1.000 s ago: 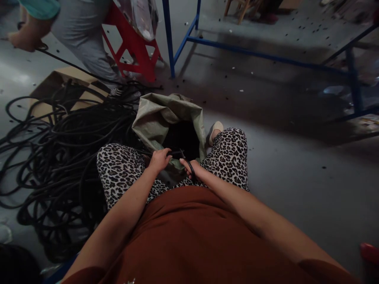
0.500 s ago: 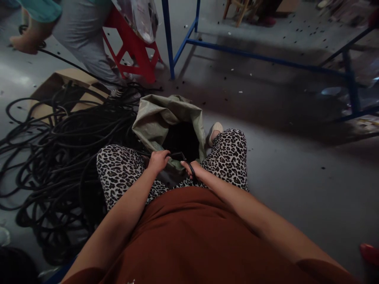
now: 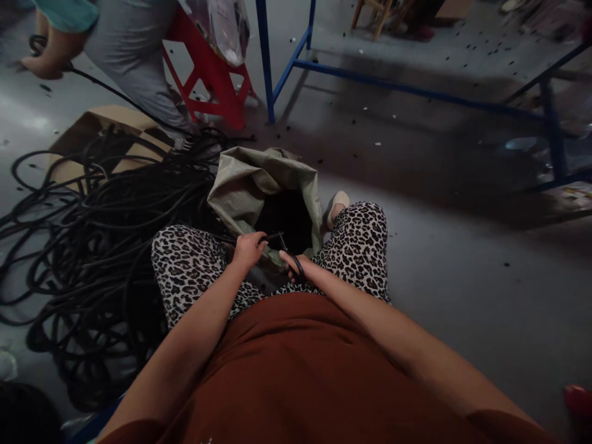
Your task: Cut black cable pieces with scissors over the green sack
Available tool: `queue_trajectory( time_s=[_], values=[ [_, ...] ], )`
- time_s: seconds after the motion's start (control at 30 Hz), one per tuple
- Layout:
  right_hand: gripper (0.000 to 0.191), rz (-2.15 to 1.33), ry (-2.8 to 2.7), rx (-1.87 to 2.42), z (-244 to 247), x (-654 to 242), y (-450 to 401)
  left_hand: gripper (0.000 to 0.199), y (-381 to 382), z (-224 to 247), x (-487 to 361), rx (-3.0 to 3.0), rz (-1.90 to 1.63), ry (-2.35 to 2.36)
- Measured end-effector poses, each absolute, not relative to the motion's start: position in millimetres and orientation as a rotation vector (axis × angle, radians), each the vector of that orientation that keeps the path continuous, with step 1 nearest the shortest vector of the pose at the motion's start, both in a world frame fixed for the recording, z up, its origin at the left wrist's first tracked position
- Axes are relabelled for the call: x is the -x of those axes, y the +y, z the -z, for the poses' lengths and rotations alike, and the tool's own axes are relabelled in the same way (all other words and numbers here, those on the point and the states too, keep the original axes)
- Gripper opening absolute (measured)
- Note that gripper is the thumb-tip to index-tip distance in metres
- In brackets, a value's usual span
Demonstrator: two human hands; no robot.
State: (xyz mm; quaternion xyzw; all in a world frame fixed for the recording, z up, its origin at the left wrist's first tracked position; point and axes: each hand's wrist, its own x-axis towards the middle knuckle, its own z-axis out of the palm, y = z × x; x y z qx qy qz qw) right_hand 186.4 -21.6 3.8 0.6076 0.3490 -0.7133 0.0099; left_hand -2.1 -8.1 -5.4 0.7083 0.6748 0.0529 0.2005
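My left hand (image 3: 250,248) is closed around a black rubber strip (image 3: 274,237), whose end sticks out to the right over the sack's mouth. In my right hand (image 3: 296,266) is a pair of scissors (image 3: 298,265) with black handles, the blades pointing up at the strip. Below and beyond both hands stands an open woven sack (image 3: 240,185) between my knees, its inside dark. A large heap of long black strips (image 3: 152,197) lies on the floor to the left, and the held strip appears to run back toward it over my left knee.
A flattened cardboard box (image 3: 123,117) lies under part of the heap. Beyond it another person's hand (image 3: 46,65) holds a black strip. A red stool (image 3: 210,80) and a blue metal frame (image 3: 351,74) stand ahead. Small black bits are scattered over the floor.
The scissors and my right hand have shifted slightly to the left, and the blades look more upright beside the strip. My left hand keeps its grip. The other person's hand has moved slightly right.
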Motion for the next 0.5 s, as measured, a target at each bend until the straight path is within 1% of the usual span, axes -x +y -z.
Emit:
queue_trajectory(
  time_s=[0.5],
  values=[
    [0.050, 2.240, 1.033, -1.989, -15, -184, -19, 0.027, -10, 10, -1, -1.994, -0.170, 1.792]
  ],
)
